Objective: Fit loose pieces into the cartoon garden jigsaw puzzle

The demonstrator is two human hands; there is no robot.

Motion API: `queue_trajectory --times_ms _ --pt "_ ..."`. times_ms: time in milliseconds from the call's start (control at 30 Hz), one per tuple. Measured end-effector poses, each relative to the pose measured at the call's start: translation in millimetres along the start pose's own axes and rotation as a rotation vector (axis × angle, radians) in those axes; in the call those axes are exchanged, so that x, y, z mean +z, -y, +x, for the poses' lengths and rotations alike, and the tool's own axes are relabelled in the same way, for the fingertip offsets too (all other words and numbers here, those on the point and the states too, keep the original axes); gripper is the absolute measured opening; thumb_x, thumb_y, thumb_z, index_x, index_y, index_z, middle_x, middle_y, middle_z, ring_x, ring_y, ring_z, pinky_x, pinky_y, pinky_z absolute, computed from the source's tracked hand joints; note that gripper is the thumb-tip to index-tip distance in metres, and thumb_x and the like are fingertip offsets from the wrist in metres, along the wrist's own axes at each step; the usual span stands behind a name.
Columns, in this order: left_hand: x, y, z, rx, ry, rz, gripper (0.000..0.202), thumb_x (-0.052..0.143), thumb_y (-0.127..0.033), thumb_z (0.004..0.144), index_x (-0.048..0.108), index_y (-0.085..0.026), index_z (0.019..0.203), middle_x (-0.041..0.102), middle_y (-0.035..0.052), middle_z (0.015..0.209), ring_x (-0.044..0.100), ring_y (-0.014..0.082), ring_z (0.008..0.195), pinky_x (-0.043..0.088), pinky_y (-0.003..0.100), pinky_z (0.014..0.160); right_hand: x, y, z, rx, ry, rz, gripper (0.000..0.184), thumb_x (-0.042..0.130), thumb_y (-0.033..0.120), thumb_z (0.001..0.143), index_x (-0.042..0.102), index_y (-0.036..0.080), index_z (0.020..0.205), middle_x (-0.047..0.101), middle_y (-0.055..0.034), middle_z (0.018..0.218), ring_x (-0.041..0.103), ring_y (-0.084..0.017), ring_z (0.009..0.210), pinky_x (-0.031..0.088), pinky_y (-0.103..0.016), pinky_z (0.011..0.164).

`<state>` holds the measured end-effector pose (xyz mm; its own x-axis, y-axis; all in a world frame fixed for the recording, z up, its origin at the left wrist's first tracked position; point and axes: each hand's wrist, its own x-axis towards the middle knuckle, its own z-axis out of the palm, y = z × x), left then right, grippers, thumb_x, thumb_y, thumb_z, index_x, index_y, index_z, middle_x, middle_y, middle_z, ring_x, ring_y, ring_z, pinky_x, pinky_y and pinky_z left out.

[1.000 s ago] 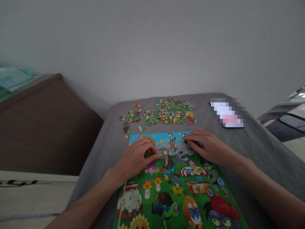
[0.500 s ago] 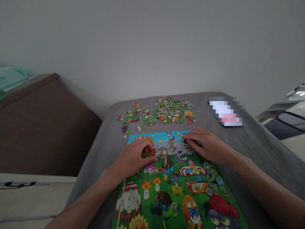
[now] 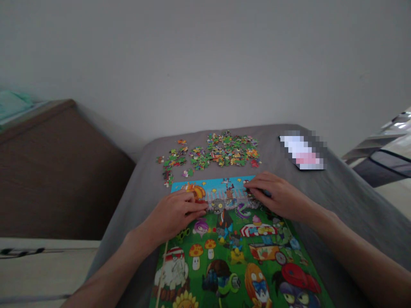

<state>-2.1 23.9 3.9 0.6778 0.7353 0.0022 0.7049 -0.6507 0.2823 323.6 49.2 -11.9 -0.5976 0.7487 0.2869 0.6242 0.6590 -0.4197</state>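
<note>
A colourful cartoon puzzle picture [image 3: 221,239] lies flat on the grey cloth, with blue sky at its far end and green ground nearer me. My left hand [image 3: 175,211] rests on its upper left part, fingers and thumb drawn together; whatever is under the fingertips is hidden. On the upper right part, my right hand [image 3: 272,192] has its fingertips and thumb closed low over the picture near the fence. I cannot make out what is between them. Beyond the far edge, loose jigsaw pieces [image 3: 224,152] lie in a spread heap, mostly green and orange.
A phone with a blurred screen [image 3: 302,152] lies at the right on the grey cloth [image 3: 269,149]. At the left stands a brown wooden cabinet [image 3: 64,171] with green-tinted packaging [image 3: 14,105] on top. A pale wall [image 3: 205,64] rises behind.
My left hand has moved slightly left, and its curled, parted fingers and thumb have come together, the green gap between them gone. The right hand stays at nearly the same spot.
</note>
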Motion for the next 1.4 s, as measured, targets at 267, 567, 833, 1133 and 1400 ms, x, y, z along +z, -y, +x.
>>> queue_trajectory --times_ms 267,567,833,1133,1400 --pt "-3.2 -11.3 2.0 -0.021 -0.006 0.096 0.023 0.058 -0.035 0.099 0.076 -0.027 0.110 0.066 0.0027 0.084 0.061 0.0182 0.080 0.047 0.032 0.074 3.5 -0.7 -1.2 -0.001 -0.021 0.007 0.027 0.048 0.021 0.099 0.073 0.021 0.109 0.074 -0.0085 0.101 0.067 -0.023 0.096 0.055 -0.042 0.090" --pt "2.0 -21.5 4.0 -0.051 -0.039 0.112 0.021 0.058 -0.031 0.098 0.076 -0.023 0.107 0.071 0.0040 0.091 0.064 0.0206 0.087 0.051 0.034 0.079 5.6 -0.9 -1.1 -0.007 -0.041 0.012 0.026 0.049 0.021 0.098 0.073 0.022 0.109 0.075 -0.0082 0.102 0.068 -0.022 0.097 0.056 -0.041 0.091" --pt "-0.9 -26.6 3.0 -0.018 -0.013 0.175 0.024 0.053 -0.028 0.100 0.076 -0.022 0.103 0.068 0.0041 0.083 0.062 0.0202 0.081 0.051 0.035 0.076 5.7 -1.6 -1.8 0.001 -0.014 0.005 0.026 0.048 0.021 0.099 0.072 0.020 0.110 0.074 -0.0086 0.104 0.067 -0.023 0.098 0.055 -0.041 0.092" --pt "-30.9 29.3 -10.1 -0.320 -0.384 -0.005 0.037 0.047 -0.047 0.100 0.068 -0.025 0.122 0.064 0.0060 0.108 0.057 0.0232 0.105 0.046 0.042 0.098 5.3 -5.1 -3.5 0.009 -0.031 0.015 0.025 0.048 0.022 0.100 0.071 0.022 0.110 0.073 -0.0078 0.101 0.066 -0.022 0.097 0.055 -0.041 0.089" --pt "-23.5 43.7 -23.8 -0.290 0.018 -0.072 0.072 0.042 -0.070 0.095 0.033 -0.032 0.155 0.021 0.0108 0.164 0.014 0.0372 0.151 0.019 0.061 0.120 6.3 -6.6 -3.6 0.003 -0.027 0.024 0.027 0.047 0.023 0.100 0.071 0.019 0.111 0.073 -0.0083 0.101 0.066 -0.023 0.097 0.055 -0.042 0.090"
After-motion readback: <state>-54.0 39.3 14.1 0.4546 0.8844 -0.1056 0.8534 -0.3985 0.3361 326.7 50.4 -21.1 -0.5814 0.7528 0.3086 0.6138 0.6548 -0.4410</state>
